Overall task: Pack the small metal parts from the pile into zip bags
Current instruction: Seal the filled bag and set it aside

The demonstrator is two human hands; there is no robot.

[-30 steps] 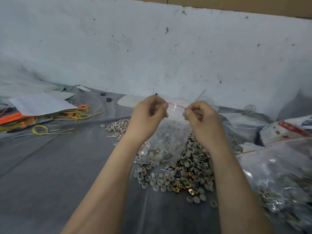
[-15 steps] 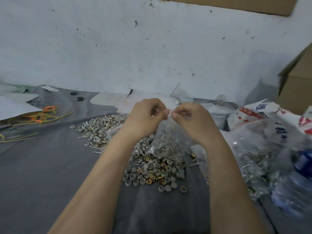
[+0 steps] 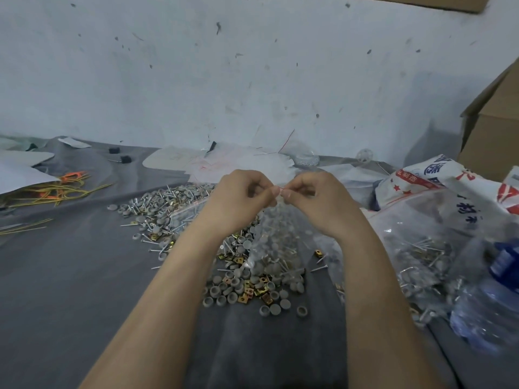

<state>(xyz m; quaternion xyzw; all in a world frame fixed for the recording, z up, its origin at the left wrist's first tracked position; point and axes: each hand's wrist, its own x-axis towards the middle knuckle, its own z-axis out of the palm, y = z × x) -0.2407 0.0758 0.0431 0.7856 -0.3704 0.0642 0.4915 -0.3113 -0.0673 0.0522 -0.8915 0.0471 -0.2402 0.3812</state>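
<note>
Over the last second the two hands have closed in along the mouth of the zip bag, from well apart to almost fingertip to fingertip. The view has also swung right, so a cardboard box (image 3: pixel 494 130) now shows at the right edge.

A grey cloth (image 3: pixel 70 276) covers the work surface below the pale wall. On it the pile (image 3: pixel 157 211) of grey caps, nails and brass-coloured clips spreads under and behind the forearms. At the right lie larger clear bags (image 3: pixel 415 248) already holding such parts, with a blurred water bottle (image 3: pixel 494 299) in front of them.

The zip bag (image 3: pixel 276 248) hangs over the pile, partly filled with caps and nails. Whether its bottom rests on the heap cannot be told. The left hand (image 3: pixel 238 197) and the right hand (image 3: pixel 317 203) both hold its top edge. Each pinches the red seal strip (image 3: pixel 281 189) between thumb and forefinger with the other fingers curled.

The seal looks nearly pressed shut along its length. The film is likely thin, soft and slippery, while the load is dense for its size, and the nail points could pierce the film. The stiffer seal strip is the safe place to grip, with a palm under the sagging bottom when the bag is moved.
</note>
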